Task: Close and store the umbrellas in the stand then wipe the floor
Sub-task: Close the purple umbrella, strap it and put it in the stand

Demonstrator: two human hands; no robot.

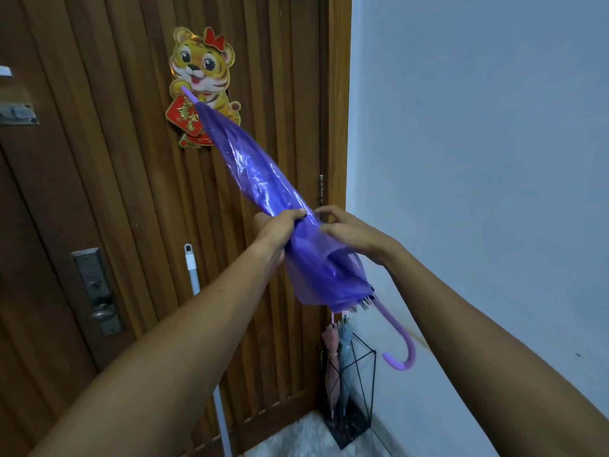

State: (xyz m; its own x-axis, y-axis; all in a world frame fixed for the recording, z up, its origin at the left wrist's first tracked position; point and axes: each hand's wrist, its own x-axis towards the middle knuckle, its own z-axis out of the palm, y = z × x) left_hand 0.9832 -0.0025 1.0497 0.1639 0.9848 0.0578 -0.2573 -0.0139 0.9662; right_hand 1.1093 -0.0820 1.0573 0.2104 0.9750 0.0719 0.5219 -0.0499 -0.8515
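A folded purple umbrella [263,179] is held up in front of the wooden door, tip pointing up-left, its lilac hooked handle [400,344] hanging down-right. My left hand [278,230] grips the gathered canopy from the left. My right hand [349,230] presses its fingers on the canopy from the right. Below, a black wire umbrella stand [361,400] stands in the corner on the floor and holds a pink umbrella [332,364] and a grey-blue umbrella [346,357].
A white mop pole [192,275] leans against the door [115,192]. The door carries a tiger decoration [201,70] and a metal lock plate [97,291]. A pale wall [478,159] runs along the right. Light speckled floor [296,437] shows at the bottom.
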